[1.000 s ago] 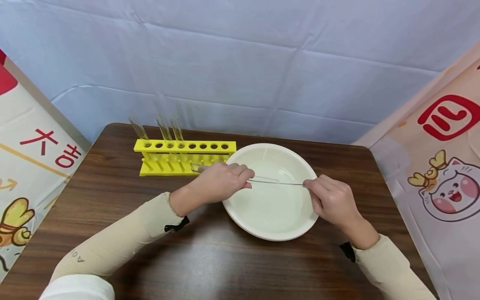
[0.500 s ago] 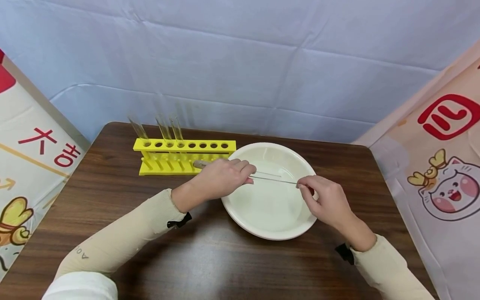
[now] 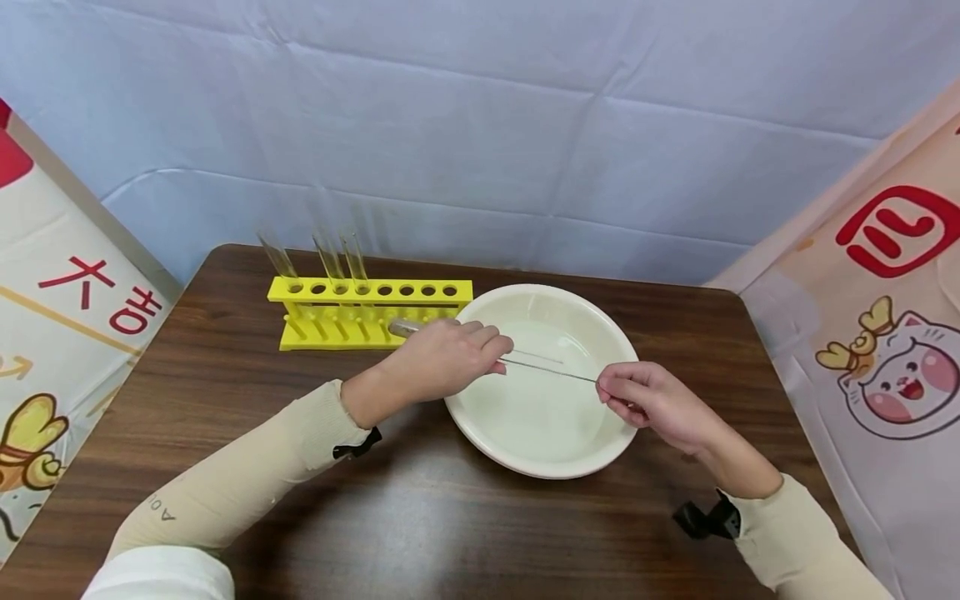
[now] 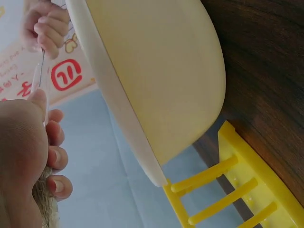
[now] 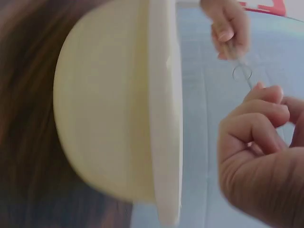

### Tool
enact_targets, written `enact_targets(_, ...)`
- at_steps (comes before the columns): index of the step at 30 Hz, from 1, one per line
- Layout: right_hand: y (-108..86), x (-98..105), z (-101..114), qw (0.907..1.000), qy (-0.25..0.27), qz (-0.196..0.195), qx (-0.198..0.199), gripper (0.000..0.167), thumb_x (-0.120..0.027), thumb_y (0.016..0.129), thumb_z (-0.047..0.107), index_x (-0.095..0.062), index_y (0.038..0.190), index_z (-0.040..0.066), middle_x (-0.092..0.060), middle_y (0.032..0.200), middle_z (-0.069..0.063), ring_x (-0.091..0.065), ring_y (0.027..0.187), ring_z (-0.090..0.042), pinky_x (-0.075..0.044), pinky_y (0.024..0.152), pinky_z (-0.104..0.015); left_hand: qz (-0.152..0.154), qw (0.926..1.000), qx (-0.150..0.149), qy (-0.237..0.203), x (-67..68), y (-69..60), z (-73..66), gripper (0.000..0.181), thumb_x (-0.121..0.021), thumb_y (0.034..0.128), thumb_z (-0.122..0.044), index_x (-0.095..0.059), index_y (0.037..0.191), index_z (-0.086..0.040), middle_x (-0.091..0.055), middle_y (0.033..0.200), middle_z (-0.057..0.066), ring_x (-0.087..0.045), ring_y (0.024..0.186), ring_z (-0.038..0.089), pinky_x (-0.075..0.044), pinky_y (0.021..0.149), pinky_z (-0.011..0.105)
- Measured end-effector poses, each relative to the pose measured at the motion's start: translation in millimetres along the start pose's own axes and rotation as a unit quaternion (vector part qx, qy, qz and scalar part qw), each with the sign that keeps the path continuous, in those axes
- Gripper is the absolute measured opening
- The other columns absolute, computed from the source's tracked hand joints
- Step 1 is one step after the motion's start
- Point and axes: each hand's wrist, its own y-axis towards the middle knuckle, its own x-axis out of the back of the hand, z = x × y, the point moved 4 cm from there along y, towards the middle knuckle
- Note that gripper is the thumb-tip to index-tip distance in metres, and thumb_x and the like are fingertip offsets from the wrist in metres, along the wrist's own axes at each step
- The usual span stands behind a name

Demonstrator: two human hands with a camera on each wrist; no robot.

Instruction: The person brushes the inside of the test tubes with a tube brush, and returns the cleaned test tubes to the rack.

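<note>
My left hand (image 3: 453, 358) grips a clear glass test tube (image 3: 534, 353) lying almost level over a white basin (image 3: 540, 475). Inside the tube is a test tube brush; its grey bristles (image 4: 45, 202) show below my left fingers in the left wrist view. The tube's rounded end (image 3: 401, 327) sticks out left of the hand, in front of the yellow rack. My right hand (image 3: 660, 400) pinches the brush's thin wire handle (image 3: 573, 374) above the basin's right side. In the right wrist view its fingers are curled. My left palm and fingers hide the tube's middle.
A yellow test tube rack (image 3: 367, 290) stands left of the basin, with 3 clear test tubes (image 3: 330, 258) in its left holes. Both stand on a dark wooden table (image 3: 450, 533). A pale cloth backdrop (image 3: 480, 150) rises behind, with printed sheets at both sides.
My right hand has shifted left, then toward me, and its wrist has turned. The bristles have moved deeper toward the tube's rounded end. My left hand stays nearly still.
</note>
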Motion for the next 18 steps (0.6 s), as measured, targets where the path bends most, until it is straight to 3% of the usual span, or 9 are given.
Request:
enact_targets(3, -2.2, 2.6, 2.4, 0.9924, -0.104, -0.032, 0.058, 0.024, -0.05, 0.105, 0.0, -0.062, 0.086, 0.008, -0.046, 0.065, -0.003, -0.033, 0.051, -0.018, -0.026, 0.043, -0.031, 0.002, 1.0, -0.005, -0.001, 0.7, 0.3, 0.7, 0.024, -0.066, 0.1005, -0.031, -0.063, 0.104, -0.008, -0.065, 0.086, 0.0, -0.065, 0.072, 0.016, -0.053, 0.057, 0.029)
enact_targets(8, -6.0, 2.8, 2.4, 0.9608, -0.23, -0.069, 0.137, 0.025, -0.058, 0.098, -0.008, -0.066, 0.089, 0.014, -0.054, 0.069, -0.001, -0.044, 0.054, -0.011, -0.038, 0.045, -0.026, 0.007, 1.0, -0.005, -0.003, 1.4, 0.2, 1.7, 0.022, -0.068, 0.0996, -0.031, -0.062, 0.101, -0.009, -0.062, 0.083, -0.001, -0.063, 0.07, 0.016, -0.051, 0.056, 0.029)
enact_targets(11, -6.5, 1.8, 2.0, 0.935, -0.288, -0.099, 0.182, 0.029, -0.064, 0.093, -0.012, -0.068, 0.09, 0.017, -0.057, 0.072, 0.005, -0.045, 0.056, -0.005, -0.039, 0.047, -0.02, 0.014, 0.9999, -0.003, -0.002, 0.5, -0.6, 2.3, 0.022, -0.068, 0.0993, -0.031, -0.063, 0.1, -0.01, -0.062, 0.083, -0.001, -0.063, 0.071, 0.016, -0.051, 0.056, 0.029)
enact_targets(18, -10.8, 2.2, 4.4, 0.8579, -0.399, -0.154, 0.285, 0.034, -0.068, 0.079, -0.015, -0.069, 0.089, 0.017, -0.062, 0.082, 0.007, -0.045, 0.063, 0.0, -0.037, 0.055, -0.011, 0.025, 0.9997, 0.002, -0.001, -1.2, -2.9, 4.2, 0.024, -0.065, 0.1004, -0.033, -0.062, 0.102, -0.01, -0.063, 0.085, -0.001, -0.064, 0.073, 0.016, -0.052, 0.057, 0.03)
